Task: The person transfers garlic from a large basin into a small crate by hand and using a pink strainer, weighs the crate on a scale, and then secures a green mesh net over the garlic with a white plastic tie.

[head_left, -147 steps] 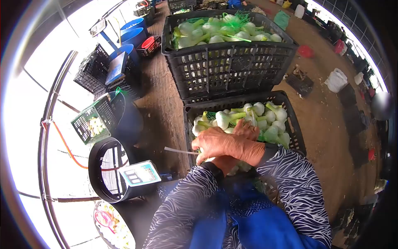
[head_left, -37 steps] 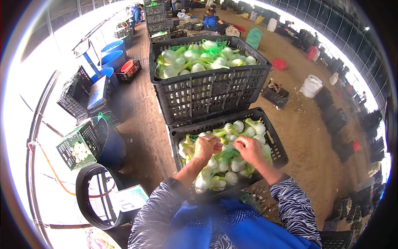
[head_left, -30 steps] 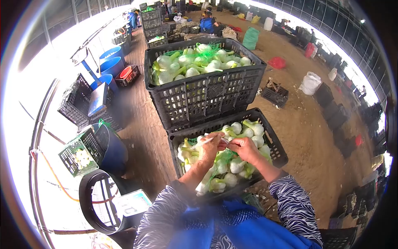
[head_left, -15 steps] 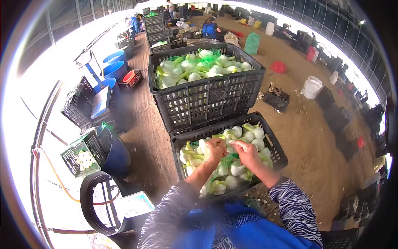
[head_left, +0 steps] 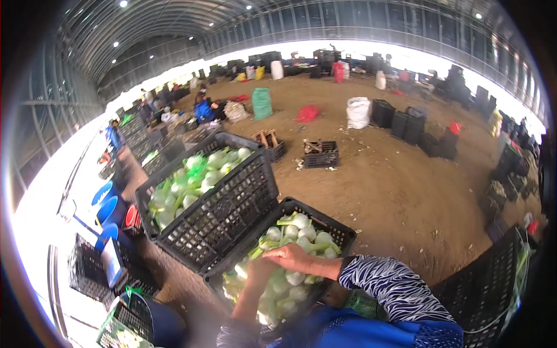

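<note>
Both my hands meet over the lower black crate point(head_left: 325, 223), which is full of white bulbs with green stems point(head_left: 299, 232). My right hand point(head_left: 290, 256) has its fingers closed and pressed toward my left hand point(head_left: 260, 269), which is blurred. What is between the fingers is too small to make out. Behind and to the left stands a higher black crate point(head_left: 223, 203), heaped with more bulbs and some green netting point(head_left: 197, 168).
Blue tubs point(head_left: 110, 209) and a red container point(head_left: 133, 216) stand at the left. A small crate point(head_left: 321, 156), a green sack point(head_left: 261, 103) and a white sack point(head_left: 358, 112) are on the dirt floor. A large black crate point(head_left: 481, 284) stands at the right. A person in blue point(head_left: 204, 110) sits farther back.
The view has swung to the right and up, so the crates appear farther left and tilted. My hands have come together over the lower crate.
</note>
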A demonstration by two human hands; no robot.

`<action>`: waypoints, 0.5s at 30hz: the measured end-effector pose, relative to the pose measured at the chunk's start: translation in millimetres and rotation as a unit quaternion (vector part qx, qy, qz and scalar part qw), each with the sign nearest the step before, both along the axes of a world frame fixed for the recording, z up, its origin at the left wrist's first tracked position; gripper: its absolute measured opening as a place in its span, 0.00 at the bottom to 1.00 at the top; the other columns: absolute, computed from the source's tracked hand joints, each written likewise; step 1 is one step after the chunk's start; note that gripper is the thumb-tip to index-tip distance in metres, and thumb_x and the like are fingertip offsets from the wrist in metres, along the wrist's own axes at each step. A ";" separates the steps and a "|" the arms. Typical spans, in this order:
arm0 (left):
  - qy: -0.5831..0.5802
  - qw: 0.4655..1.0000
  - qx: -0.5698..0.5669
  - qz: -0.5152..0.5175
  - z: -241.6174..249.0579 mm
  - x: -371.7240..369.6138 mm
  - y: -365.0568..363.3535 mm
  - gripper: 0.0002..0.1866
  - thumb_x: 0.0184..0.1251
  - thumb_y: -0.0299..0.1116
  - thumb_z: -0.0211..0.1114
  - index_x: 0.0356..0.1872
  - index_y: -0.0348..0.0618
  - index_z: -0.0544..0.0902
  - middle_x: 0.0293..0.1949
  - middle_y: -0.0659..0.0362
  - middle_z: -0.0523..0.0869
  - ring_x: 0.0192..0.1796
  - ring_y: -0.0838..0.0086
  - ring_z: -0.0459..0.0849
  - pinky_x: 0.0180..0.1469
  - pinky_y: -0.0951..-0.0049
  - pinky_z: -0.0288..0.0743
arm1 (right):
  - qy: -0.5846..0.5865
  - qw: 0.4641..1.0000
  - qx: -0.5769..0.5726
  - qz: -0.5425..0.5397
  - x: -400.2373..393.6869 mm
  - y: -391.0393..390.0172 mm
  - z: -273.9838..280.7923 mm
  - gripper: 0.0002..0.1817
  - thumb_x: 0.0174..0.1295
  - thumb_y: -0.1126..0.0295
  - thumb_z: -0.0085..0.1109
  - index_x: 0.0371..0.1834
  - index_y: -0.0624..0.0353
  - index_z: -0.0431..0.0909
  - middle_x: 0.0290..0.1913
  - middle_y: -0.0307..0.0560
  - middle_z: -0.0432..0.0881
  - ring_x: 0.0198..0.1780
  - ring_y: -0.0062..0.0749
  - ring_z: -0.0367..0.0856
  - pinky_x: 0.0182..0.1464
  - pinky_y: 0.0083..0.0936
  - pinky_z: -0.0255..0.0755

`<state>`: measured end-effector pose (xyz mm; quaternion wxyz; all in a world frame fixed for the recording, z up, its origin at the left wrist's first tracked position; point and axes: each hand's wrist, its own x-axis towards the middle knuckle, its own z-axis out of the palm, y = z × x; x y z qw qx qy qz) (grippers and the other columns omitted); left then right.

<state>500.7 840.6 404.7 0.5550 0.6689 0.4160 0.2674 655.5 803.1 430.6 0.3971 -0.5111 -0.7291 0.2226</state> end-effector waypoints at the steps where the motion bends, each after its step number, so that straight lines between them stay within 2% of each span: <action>1: 0.004 1.000 0.004 -0.014 -0.6 2.3 1.5 0.10 0.54 0.22 0.58 0.38 0.34 0.81 0.35 0.63 0.82 0.39 0.80 0.77 0.43 0.78 0.70 | 0.005 1.000 -0.008 0.003 2.0 1.3 -1.3 0.11 0.60 0.66 0.54 0.44 0.46 0.81 0.40 0.45 0.82 0.40 0.38 0.82 0.41 0.25 0.76; 4: -0.040 0.999 0.013 -0.002 -9.0 4.2 2.5 0.08 0.55 0.23 0.60 0.36 0.34 0.82 0.34 0.62 0.82 0.37 0.79 0.78 0.40 0.78 0.71 | -0.010 1.000 -0.023 0.001 4.2 2.4 -4.0 0.11 0.60 0.66 0.53 0.45 0.47 0.81 0.40 0.45 0.82 0.40 0.39 0.82 0.41 0.26 0.76; 6: 0.112 0.986 0.089 0.082 -20.6 7.8 8.0 0.06 0.56 0.26 0.61 0.34 0.35 0.81 0.31 0.62 0.83 0.34 0.79 0.78 0.36 0.77 0.72 | -0.030 0.999 -0.032 0.002 1.7 2.7 -4.1 0.12 0.60 0.66 0.53 0.46 0.48 0.80 0.40 0.45 0.82 0.40 0.39 0.82 0.41 0.26 0.76; 8: 0.029 0.989 0.116 0.085 -43.1 6.5 14.0 0.06 0.59 0.28 0.62 0.33 0.36 0.82 0.28 0.62 0.82 0.29 0.80 0.76 0.32 0.78 0.70 | 0.058 0.997 0.022 -0.045 -0.8 0.6 1.3 0.14 0.61 0.65 0.52 0.49 0.50 0.78 0.37 0.50 0.82 0.38 0.44 0.81 0.39 0.30 0.75; 9: -0.050 0.989 0.093 0.103 -50.9 6.2 15.6 0.06 0.60 0.29 0.61 0.34 0.37 0.82 0.27 0.62 0.81 0.28 0.81 0.75 0.31 0.80 0.69 | -0.012 0.998 0.034 -0.048 3.7 -3.3 7.6 0.14 0.61 0.68 0.50 0.48 0.54 0.78 0.34 0.55 0.81 0.37 0.49 0.80 0.38 0.36 0.73; 10: -0.076 0.987 0.099 0.104 -51.5 4.8 14.5 0.07 0.61 0.29 0.60 0.35 0.37 0.82 0.27 0.62 0.81 0.27 0.81 0.75 0.31 0.81 0.68 | -0.011 0.998 0.035 -0.052 7.1 0.9 0.1 0.14 0.61 0.68 0.50 0.48 0.54 0.78 0.34 0.55 0.81 0.37 0.49 0.80 0.38 0.36 0.73; 12: -0.127 0.980 0.110 0.103 -52.8 1.7 12.1 0.08 0.64 0.31 0.59 0.37 0.37 0.82 0.25 0.63 0.80 0.25 0.82 0.73 0.30 0.83 0.67 | -0.059 0.996 -0.065 0.000 12.6 12.6 -20.7 0.11 0.59 0.69 0.47 0.41 0.58 0.78 0.29 0.58 0.80 0.34 0.52 0.79 0.37 0.40 0.71; 15: -0.087 0.986 0.100 0.105 -44.6 -2.5 7.4 0.11 0.65 0.33 0.58 0.41 0.36 0.81 0.26 0.62 0.81 0.26 0.82 0.74 0.31 0.82 0.68 | -0.033 0.992 -0.113 -0.041 10.0 3.8 -6.6 0.11 0.57 0.70 0.46 0.36 0.61 0.77 0.29 0.58 0.79 0.34 0.51 0.79 0.38 0.41 0.71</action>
